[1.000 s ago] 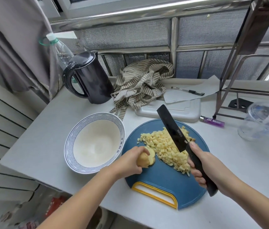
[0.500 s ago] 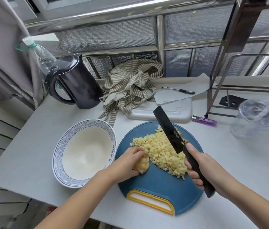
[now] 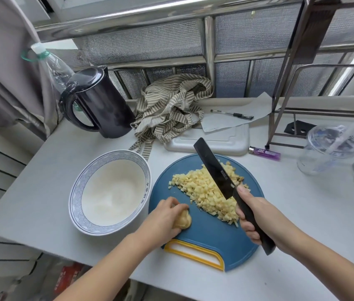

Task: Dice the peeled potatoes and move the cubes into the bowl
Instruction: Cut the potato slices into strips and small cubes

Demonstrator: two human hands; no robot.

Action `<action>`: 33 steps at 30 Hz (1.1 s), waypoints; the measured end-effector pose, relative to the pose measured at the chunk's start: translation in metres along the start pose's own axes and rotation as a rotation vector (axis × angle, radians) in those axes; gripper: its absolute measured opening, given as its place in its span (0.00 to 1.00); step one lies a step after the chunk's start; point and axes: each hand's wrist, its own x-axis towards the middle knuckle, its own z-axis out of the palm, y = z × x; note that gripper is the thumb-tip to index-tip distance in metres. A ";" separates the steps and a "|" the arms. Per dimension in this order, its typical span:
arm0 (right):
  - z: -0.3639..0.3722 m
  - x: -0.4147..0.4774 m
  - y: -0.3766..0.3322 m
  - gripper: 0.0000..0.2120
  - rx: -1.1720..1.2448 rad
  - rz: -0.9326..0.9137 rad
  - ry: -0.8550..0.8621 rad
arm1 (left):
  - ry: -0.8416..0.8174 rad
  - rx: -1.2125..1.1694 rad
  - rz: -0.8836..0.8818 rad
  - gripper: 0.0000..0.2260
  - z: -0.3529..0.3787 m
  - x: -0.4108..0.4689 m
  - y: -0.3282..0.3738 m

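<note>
Potato remnant [image 3: 184,221] lies at the 8 o'clock side of the blue cutting board [image 3: 215,242], held under the curled fingers of the left hand [image 3: 165,220]. Right hand [image 3: 256,216] is clenched round the handle of the black knife [image 3: 217,170], blade pointing to 11 o'clock over the pile of cubes [image 3: 204,192]. Bowl [image 3: 110,192] stands on the table [image 3: 52,170], just beside the board at its 9 o'clock.

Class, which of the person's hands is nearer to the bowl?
Left. The left hand holds a potato piece just beside the bowl; the right hand grips the knife farther off, past the potato cubes.
</note>
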 end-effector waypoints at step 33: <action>0.042 0.004 0.056 0.28 -0.825 -0.151 -0.012 | 0.465 -0.497 -0.349 0.29 0.054 -0.036 0.021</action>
